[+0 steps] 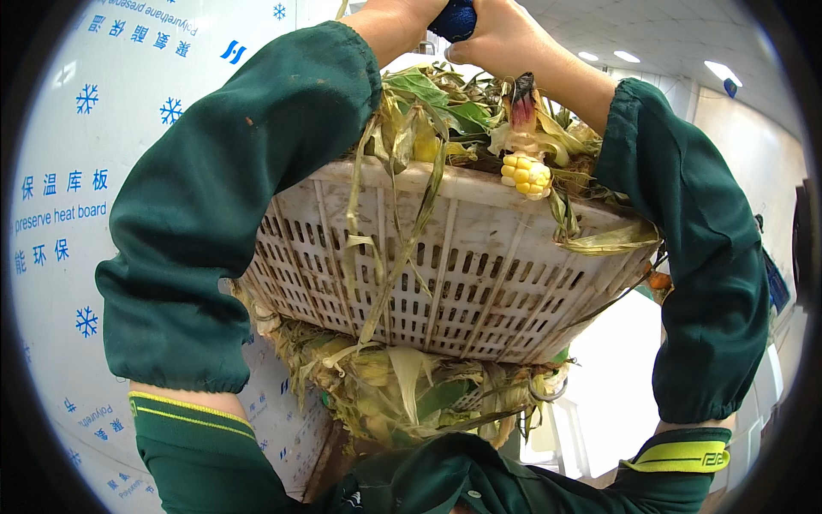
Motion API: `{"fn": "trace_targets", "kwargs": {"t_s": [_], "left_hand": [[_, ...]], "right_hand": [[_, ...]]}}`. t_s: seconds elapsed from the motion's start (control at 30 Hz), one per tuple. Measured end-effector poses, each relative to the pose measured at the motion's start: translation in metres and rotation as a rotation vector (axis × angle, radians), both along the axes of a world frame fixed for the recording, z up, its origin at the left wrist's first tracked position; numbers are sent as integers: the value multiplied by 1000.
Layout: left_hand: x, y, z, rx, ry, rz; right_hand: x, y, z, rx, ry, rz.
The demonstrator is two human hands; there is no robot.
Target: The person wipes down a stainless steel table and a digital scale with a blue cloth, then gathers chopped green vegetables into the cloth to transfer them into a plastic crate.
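Both my arms, in dark green sleeves, reach up past a dirty white slatted plastic crate point(445, 248) heaped with corn husks point(428, 90). My right hand point(505, 38) is at the top edge of the view, its thumb pressed against a dark blue textured thing point(455, 20), partly cut off. My left hand point(402, 15) is just left of it; its fingers are out of view. Below my right hand, a piece of corn cob with yellow kernels point(526, 175) hangs over the crate's rim. Dry leaves trail down the crate's near side.
Under the crate is another heap of husks point(377, 377), close to my body. A white panel wall point(68, 257) with blue snowflake marks stands close on the left. To the right are a bright pale surface point(612, 377) and ceiling lights point(627, 56).
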State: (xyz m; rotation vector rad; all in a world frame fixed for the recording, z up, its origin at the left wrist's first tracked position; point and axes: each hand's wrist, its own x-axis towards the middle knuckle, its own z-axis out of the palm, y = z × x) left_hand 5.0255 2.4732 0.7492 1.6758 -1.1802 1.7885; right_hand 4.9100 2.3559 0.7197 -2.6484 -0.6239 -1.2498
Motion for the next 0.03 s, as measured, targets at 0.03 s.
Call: {"fn": "trace_targets", "kwargs": {"t_s": [0.03], "left_hand": [[3, 7, 3, 39, -35, 50]], "right_hand": [[7, -1, 1, 4, 45, 74]]}}
